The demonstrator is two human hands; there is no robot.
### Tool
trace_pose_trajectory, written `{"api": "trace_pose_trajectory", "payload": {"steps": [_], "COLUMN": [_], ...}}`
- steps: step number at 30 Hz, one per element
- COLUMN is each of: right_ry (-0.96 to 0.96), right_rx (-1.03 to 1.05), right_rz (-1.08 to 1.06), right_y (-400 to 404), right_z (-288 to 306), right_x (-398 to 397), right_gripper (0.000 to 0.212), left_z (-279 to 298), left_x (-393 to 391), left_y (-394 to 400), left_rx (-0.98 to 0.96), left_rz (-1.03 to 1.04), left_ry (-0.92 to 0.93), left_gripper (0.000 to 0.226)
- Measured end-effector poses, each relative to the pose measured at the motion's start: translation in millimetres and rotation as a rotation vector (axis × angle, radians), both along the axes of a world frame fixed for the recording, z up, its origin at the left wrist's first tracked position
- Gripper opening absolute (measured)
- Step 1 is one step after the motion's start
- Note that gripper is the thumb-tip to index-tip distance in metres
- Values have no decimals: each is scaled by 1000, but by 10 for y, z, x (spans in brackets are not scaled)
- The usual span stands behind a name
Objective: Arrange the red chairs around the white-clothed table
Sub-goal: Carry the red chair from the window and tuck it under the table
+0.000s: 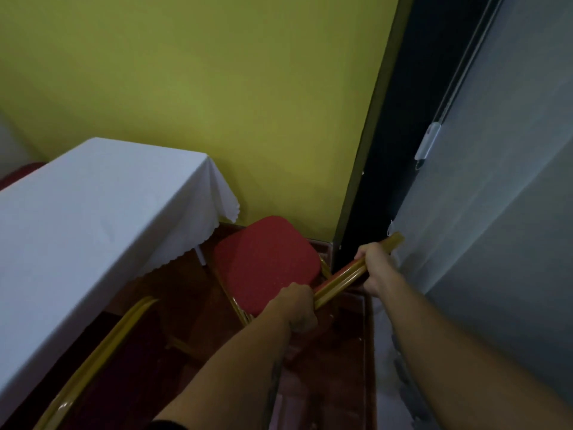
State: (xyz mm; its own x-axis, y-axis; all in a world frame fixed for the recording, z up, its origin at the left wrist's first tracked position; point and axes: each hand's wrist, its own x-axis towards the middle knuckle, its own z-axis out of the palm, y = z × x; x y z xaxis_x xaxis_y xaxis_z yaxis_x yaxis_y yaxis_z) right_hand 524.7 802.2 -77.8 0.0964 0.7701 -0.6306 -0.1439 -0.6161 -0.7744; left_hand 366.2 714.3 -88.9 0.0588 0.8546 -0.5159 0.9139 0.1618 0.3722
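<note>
A red chair (266, 262) with a gold metal frame stands in the corner, beside the end of the white-clothed table (93, 218). Its red seat faces the table's corner. Both of my hands grip the gold top rail of its backrest: my left hand (297, 305) holds the near end, my right hand (375, 268) the far end. A second chair's gold backrest rail (102, 346) curves along the table's near side at lower left, its seat in shadow.
A yellow-green wall (217, 103) rises behind the table and chair. A dark gap (403, 150) and a grey panel or door (496, 212) close off the right side. The floor (328, 383) is reddish brown. Part of another red seat (18, 173) shows at far left.
</note>
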Motion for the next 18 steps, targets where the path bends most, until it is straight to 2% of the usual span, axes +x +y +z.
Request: {"api": "trace_pose_trajectory", "payload": {"steps": [7,11,15,18], "right_ry": [-64,-108,-90,-91], "right_rx": [10,32,20,12], "right_rz": [163,232,330,405], "right_y": [33,205,441,620], "right_z": [-26,-86,-88,-87], "right_x": [-436,-661,-803,-901], "right_gripper": [35,29,52,50], "left_z": [-12,-18,8,16], "left_x": [-318,-424,-466,-495], "left_y": [-250,-251,-124,2], "left_rx": [23,10,-15,-13], "left_rz": [132,195,235,294], "left_ry": [-46,-40,-37,-58], "left_gripper": [40,39,40,36]}}
